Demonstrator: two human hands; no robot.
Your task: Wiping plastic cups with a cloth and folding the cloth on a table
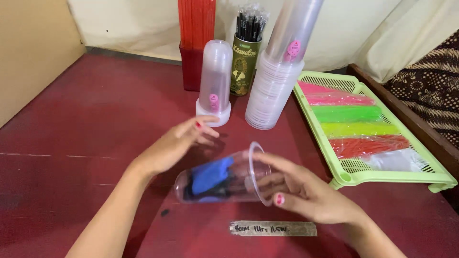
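Clear plastic cup (224, 181) lying on its side, low over the dark red bench (71, 143), blue and black stuff (210, 176) tucked inside. Right hand (306, 191) gripping the rim end, fingers curled about the cup's mouth, grip closed on it. Left hand (174, 143) just above the cup's base end, fingers spread loose, holding nothing. Behind, a tall stack of clear cups (277, 81), a capped clear tube (215, 81), a tin of black straws (246, 52), a red holder (195, 43). Right of these, a green tray (354, 177) with coloured packets (354, 114). Near edge, a strip of tape (272, 228).
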